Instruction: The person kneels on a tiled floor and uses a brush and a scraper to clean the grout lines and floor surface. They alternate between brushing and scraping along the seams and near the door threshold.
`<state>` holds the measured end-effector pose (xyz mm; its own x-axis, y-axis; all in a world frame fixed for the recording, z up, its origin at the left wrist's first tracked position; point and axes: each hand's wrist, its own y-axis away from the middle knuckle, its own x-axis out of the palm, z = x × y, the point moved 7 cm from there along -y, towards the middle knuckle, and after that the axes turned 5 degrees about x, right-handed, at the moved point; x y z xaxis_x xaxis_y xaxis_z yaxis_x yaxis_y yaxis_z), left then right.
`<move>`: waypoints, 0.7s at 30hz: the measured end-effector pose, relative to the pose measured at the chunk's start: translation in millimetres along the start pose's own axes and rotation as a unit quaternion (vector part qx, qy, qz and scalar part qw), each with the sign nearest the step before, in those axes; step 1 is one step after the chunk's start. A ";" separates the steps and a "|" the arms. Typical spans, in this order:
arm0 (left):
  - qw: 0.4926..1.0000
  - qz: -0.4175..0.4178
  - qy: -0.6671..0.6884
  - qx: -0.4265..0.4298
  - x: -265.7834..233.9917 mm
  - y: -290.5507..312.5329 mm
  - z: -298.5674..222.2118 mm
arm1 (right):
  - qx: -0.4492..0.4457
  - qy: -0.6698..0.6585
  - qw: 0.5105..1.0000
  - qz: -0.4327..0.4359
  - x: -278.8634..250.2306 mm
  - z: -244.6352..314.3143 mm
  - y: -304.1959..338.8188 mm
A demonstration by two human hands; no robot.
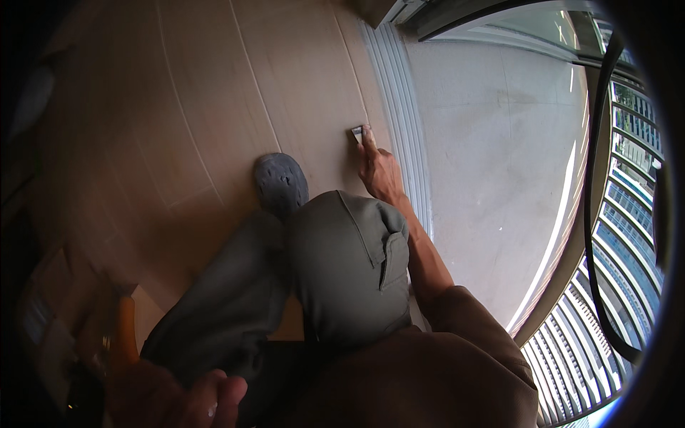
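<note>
My right hand reaches down to the tiled floor, its fingers closed on a small flat pale piece with a dark mark. That piece touches the floor beside a pale joint line between tiles; its exact kind is too small to tell. At the lower left, my left hand is held close to my body with its fingers curled together. A whitish smear shows on one of its fingertips. Whatever it holds, if anything, is hidden. An orange upright part rises just beyond that hand.
A ribbed sliding-door track runs along the right of the tiles. Past it lies a grey balcony floor with a slatted railing. A black cable hangs at the right. My grey shoe and bent knee are near my right arm.
</note>
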<state>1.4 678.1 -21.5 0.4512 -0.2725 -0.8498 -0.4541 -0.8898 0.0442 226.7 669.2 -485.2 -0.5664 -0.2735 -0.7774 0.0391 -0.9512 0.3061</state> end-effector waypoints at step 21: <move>0.974 0.223 0.028 -0.005 7.3 -28.3 -13.0 | -0.015 -0.057 0.998 -0.030 -1.2 3.9 8.3</move>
<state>27.6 696.6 -22.1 0.2518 -0.6527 -0.7145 -0.6074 -0.6814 0.4084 224.5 662.1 -479.6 -0.6582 -0.1997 -0.7259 0.0257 -0.9696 0.2435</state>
